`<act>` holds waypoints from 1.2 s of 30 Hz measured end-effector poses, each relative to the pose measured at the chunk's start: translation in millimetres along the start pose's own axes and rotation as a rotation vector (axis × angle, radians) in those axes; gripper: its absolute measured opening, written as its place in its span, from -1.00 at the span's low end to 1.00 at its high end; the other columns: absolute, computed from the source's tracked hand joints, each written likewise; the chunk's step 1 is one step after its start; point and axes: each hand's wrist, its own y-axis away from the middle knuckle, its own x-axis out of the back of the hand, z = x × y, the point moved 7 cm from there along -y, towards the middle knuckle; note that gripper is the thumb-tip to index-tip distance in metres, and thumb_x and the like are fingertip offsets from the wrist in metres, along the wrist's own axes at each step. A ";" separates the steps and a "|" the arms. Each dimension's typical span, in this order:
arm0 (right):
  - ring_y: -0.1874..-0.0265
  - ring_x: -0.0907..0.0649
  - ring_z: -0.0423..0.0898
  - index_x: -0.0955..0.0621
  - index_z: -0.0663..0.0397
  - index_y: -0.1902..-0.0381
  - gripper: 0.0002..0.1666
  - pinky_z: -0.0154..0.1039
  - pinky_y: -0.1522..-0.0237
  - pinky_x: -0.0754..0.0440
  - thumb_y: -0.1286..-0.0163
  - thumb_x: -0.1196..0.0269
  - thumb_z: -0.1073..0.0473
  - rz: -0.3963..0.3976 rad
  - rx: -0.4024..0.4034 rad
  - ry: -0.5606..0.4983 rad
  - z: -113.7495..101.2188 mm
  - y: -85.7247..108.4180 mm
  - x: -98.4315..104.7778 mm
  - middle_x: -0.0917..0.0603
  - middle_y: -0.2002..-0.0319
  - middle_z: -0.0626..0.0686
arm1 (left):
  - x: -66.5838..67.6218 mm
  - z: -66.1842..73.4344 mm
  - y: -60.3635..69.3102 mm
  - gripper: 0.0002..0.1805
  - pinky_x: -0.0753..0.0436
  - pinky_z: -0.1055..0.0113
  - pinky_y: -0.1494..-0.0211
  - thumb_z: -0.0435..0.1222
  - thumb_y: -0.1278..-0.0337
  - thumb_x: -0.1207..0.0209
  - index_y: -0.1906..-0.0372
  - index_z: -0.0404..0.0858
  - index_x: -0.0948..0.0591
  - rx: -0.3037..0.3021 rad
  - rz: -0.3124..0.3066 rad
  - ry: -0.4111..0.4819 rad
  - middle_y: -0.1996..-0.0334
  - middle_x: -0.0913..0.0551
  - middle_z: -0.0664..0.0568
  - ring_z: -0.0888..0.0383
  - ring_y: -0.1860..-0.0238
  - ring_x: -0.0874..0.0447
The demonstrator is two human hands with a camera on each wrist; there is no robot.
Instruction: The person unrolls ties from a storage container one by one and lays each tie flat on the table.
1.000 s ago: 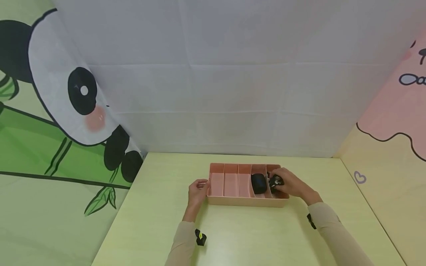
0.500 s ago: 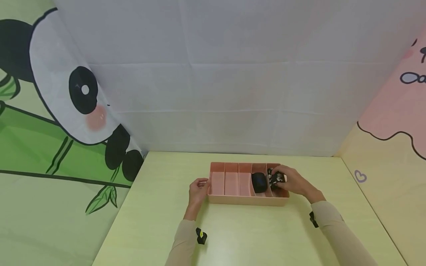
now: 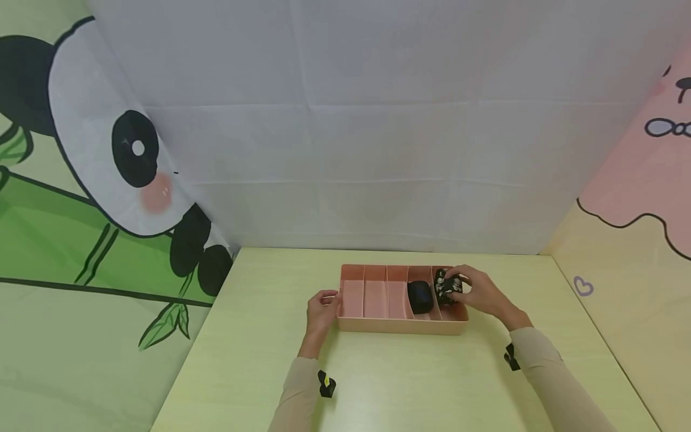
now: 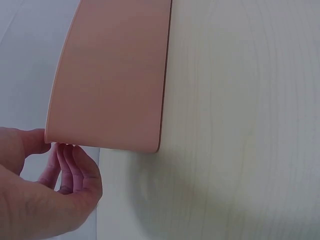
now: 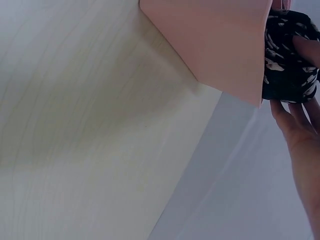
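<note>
A pink divided box (image 3: 402, 325) lies on the table. At its left end the left hand (image 3: 321, 313) pinches the rim; in the left wrist view the thumb and curled fingers of that hand (image 4: 55, 185) meet at the corner of the box wall (image 4: 110, 75). The right hand (image 3: 483, 293) grips a black cloth bundle with a white pattern (image 3: 447, 287) at the rightmost compartment. In the right wrist view the patterned bundle (image 5: 287, 60) shows above the box wall (image 5: 220, 40), between thumb and fingers. A plain black rolled item (image 3: 420, 297) lies in the neighbouring compartment.
The pale wooden table (image 3: 410, 384) reaches back to a grey-white cloth wall (image 3: 378, 150). Printed panels stand at both sides, a panda (image 3: 108, 138) on the left and a pink figure (image 3: 642, 162) on the right. Small black devices are strapped at both wrists.
The right hand has shifted slightly up and right, and the patterned bundle has come up with it, showing more of its surface. The left hand has stayed at the box's end.
</note>
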 end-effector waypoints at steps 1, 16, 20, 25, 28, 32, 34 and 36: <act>-0.10 -0.61 0.23 -0.61 0.19 -0.06 -0.51 0.29 -0.21 -0.49 -0.18 -0.47 0.48 0.004 -0.008 -0.004 0.2 0.3 0.9 -0.64 -0.05 0.19 | 0.0 -0.2 0.2 -0.77 -0.54 0.40 0.35 -0.29 -0.33 -0.32 0.08 -0.39 -0.70 0.000 0.000 -0.005 0.29 -0.66 -0.13 0.04 0.29 -0.63; -0.05 -0.65 0.19 -0.62 0.19 -0.03 -0.47 0.25 -0.14 -0.55 -0.10 -0.53 0.45 0.043 0.046 0.087 -15.9 6.5 11.1 -0.67 -0.02 0.13 | 1.6 -2.2 -2.0 -0.78 -0.54 0.39 0.36 -0.32 -0.33 -0.30 0.07 -0.41 -0.69 -0.008 -0.009 0.000 0.29 -0.65 -0.14 0.04 0.29 -0.62; -0.05 -0.66 0.17 -0.62 0.16 -0.04 -0.46 0.18 -0.12 -0.59 -0.10 -0.54 0.44 0.045 0.047 0.086 -16.9 9.5 12.9 -0.66 -0.02 0.12 | 1.2 -2.3 -1.9 -0.77 -0.54 0.41 0.37 -0.31 -0.33 -0.31 0.06 -0.40 -0.69 0.002 -0.018 0.002 0.28 -0.66 -0.14 -0.01 0.27 -0.64; -0.04 -0.66 0.14 -0.62 0.11 -0.05 -0.46 0.19 -0.09 -0.60 -0.12 -0.55 0.41 0.050 0.058 0.086 -20.6 12.4 14.1 -0.66 -0.03 0.10 | 1.2 -2.3 -1.0 -0.76 -0.55 0.40 0.37 -0.30 -0.35 -0.30 0.04 -0.39 -0.68 0.010 -0.045 0.001 0.26 -0.66 -0.15 -0.08 0.25 -0.66; -0.03 -0.66 0.09 -0.63 0.09 -0.05 -0.45 0.16 -0.08 -0.61 -0.11 -0.55 0.40 0.059 0.077 0.100 -24.9 13.8 14.6 -0.66 -0.02 0.07 | 1.7 -1.9 -1.5 -0.76 -0.56 0.40 0.37 -0.29 -0.36 -0.30 0.03 -0.39 -0.69 0.010 -0.054 -0.004 0.26 -0.64 -0.13 -0.01 0.31 -0.63; -0.01 -0.66 -0.01 -0.63 0.07 -0.05 -0.44 -0.08 -0.09 -0.64 -0.09 -0.56 0.40 0.066 0.094 0.124 -30.7 14.5 15.4 -0.67 -0.02 0.05 | 2.7 -1.6 -2.7 -0.76 -0.58 0.39 0.37 -0.28 -0.36 -0.30 0.04 -0.39 -0.69 0.016 -0.064 0.000 0.26 -0.61 -0.11 0.11 0.38 -0.57; -0.02 -0.65 -0.05 -0.63 0.06 -0.05 -0.43 -0.19 -0.10 -0.62 -0.08 -0.56 0.41 0.066 0.094 0.124 -33.5 14.6 15.6 -0.66 -0.02 0.04 | 3.1 -1.3 -3.1 -0.75 -0.60 0.38 0.36 -0.29 -0.36 -0.29 0.03 -0.41 -0.69 0.018 -0.074 0.007 0.26 -0.60 -0.11 0.12 0.36 -0.57; -0.02 -0.65 -0.07 -0.63 0.06 -0.04 -0.43 -0.17 -0.09 -0.62 -0.07 -0.57 0.40 0.066 0.103 0.123 -37.3 14.5 15.5 -0.66 -0.01 0.04 | 3.7 -1.0 -3.4 -0.74 -0.62 0.38 0.33 -0.29 -0.37 -0.29 0.02 -0.42 -0.68 0.024 -0.085 0.018 0.25 -0.60 -0.11 0.09 0.33 -0.59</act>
